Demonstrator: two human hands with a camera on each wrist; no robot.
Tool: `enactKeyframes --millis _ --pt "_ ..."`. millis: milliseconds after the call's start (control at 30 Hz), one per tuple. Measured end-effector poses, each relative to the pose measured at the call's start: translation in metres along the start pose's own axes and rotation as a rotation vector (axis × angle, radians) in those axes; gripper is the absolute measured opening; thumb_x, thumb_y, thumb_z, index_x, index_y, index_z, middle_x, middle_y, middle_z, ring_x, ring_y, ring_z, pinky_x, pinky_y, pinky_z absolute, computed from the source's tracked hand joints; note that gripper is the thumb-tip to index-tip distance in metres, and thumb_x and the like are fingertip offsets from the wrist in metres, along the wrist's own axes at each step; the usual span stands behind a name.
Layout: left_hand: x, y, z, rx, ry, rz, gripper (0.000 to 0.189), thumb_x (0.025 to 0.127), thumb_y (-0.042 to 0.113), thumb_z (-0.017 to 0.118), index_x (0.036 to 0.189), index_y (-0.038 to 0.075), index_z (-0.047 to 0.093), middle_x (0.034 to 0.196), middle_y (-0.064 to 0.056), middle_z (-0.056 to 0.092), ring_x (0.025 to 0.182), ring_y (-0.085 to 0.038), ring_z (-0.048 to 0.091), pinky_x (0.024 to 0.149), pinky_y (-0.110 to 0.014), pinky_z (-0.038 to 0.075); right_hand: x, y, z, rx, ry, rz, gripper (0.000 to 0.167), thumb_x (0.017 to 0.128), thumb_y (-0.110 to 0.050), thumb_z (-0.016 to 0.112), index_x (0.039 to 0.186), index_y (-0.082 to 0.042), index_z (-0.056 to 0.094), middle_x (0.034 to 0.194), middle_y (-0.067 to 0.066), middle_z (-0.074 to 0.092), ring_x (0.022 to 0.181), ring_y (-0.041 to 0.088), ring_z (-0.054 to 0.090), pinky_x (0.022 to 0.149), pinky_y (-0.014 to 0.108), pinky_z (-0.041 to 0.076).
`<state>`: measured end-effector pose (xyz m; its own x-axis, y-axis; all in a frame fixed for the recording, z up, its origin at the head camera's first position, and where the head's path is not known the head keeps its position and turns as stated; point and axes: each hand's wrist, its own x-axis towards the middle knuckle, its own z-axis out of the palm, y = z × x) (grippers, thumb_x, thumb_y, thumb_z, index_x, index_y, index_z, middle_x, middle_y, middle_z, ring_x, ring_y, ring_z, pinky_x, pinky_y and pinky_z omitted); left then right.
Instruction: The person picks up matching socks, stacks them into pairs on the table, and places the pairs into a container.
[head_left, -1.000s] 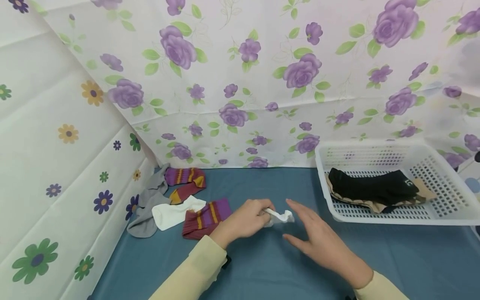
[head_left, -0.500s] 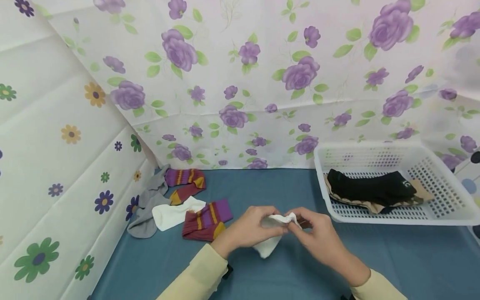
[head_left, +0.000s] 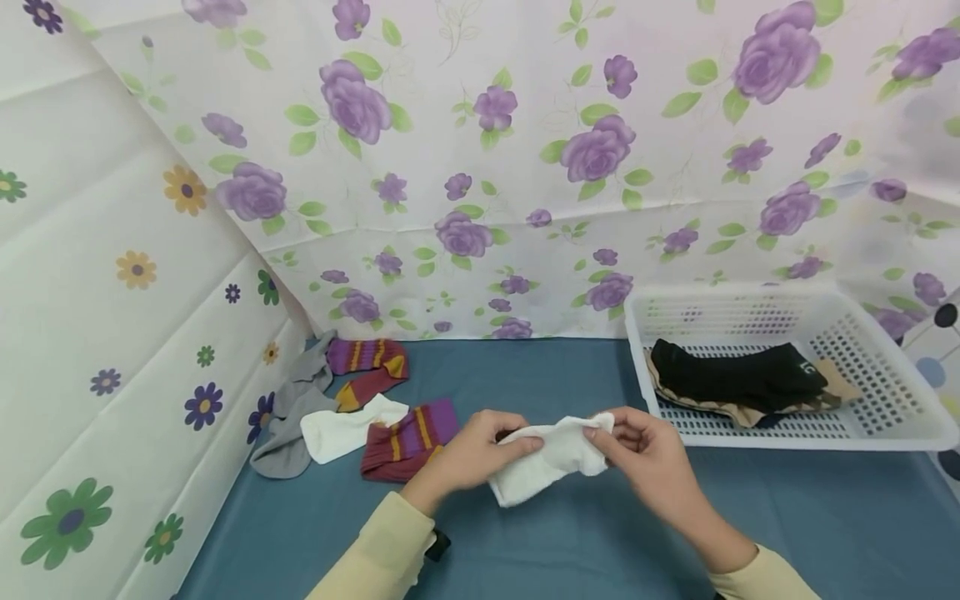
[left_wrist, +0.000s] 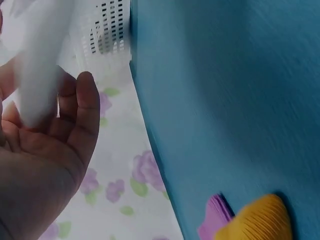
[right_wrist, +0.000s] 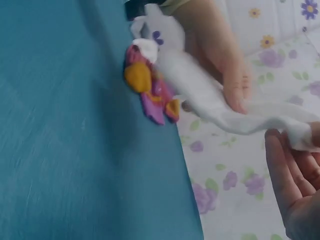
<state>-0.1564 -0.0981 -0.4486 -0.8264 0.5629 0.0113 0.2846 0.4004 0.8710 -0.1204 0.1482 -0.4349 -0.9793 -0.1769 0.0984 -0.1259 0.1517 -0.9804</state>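
Observation:
A white sock (head_left: 551,458) is stretched between both hands above the blue cloth. My left hand (head_left: 480,450) pinches its left part, thumb on the near side; in the left wrist view the sock (left_wrist: 42,65) is blurred between thumb and fingers. The other end is pinched by my right hand (head_left: 648,458), and the right wrist view shows the sock (right_wrist: 200,97) running from one hand to the other. Left of the hands lie another white sock (head_left: 348,427), a maroon and purple striped sock (head_left: 408,437), a second striped sock (head_left: 371,367) and grey socks (head_left: 288,429).
A white perforated basket (head_left: 795,437) stands at the right, with a black sock (head_left: 738,373) on top of beige and patterned ones inside. Flowered sheets (head_left: 465,150) hang at the back and left. Blue cloth (head_left: 570,550) covers the table.
The right hand came in from the right and took hold of the white sock. Since then the hands have drawn apart, and the sock is spread flatter between them.

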Motion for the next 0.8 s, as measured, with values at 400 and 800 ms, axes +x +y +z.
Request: enactKeyframes --millis 400,800 --pt "-0.016 -0.010 -0.020 -0.078 -0.044 -0.091 0.012 0.077 0.029 0.077 0.086 0.021 0.072 0.081 0.004 0.069 0.066 -0.011 0.060 0.057 -0.026 0.050 -0.003 -0.016 -0.001 -0.092 -0.012 0.070 0.019 0.084 -0.028 0.070 0.093 -0.011 0.069 0.079 0.005 0.069 0.063 0.016 0.063 0.054 0.032 0.053" --pt "-0.021 -0.025 -0.033 0.000 -0.008 -0.236 0.009 0.089 0.019 0.065 0.089 0.014 0.072 0.083 -0.004 0.070 0.059 -0.034 0.062 0.050 -0.041 0.053 0.000 0.009 -0.005 -0.008 -0.036 0.199 0.033 0.087 -0.035 0.065 0.107 -0.009 0.063 0.089 0.015 0.071 0.068 0.023 0.070 0.055 0.036 0.055"
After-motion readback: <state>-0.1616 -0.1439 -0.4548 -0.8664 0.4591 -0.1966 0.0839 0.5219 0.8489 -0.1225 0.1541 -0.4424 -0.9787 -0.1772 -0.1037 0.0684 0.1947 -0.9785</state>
